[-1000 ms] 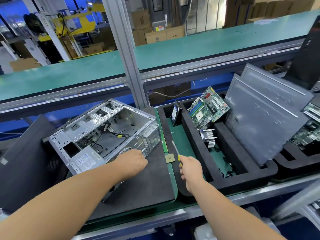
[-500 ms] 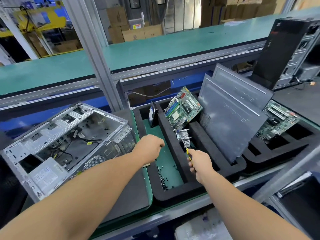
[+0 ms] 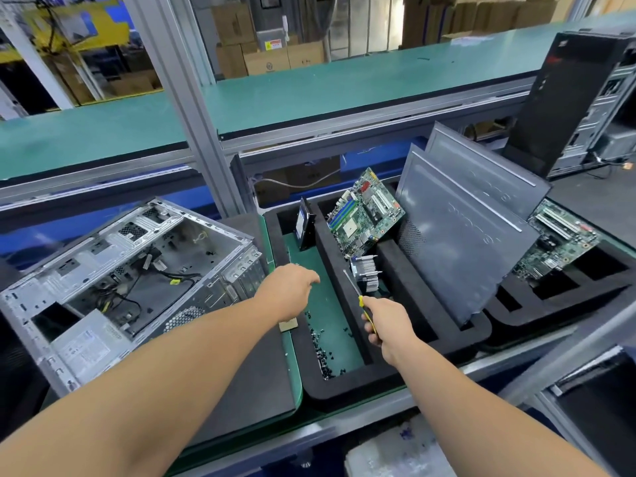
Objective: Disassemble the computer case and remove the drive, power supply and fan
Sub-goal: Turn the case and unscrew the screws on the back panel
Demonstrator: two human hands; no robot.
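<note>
right hand (image 3: 387, 325) is keeping a closed grip on a yellow-handled screwdriver (image 3: 358, 296), its shaft pointing up toward the heatsink (image 3: 366, 273) in the black foam tray (image 3: 347, 387). left hand (image 3: 292, 290) is hovering over the tray's left compartment with fingers curled down, holding nothing that i can see. the open computer case (image 3: 130, 277) is lying on the surface at the left, its power supply (image 3: 86, 349) sitting in the near corner.
</note>
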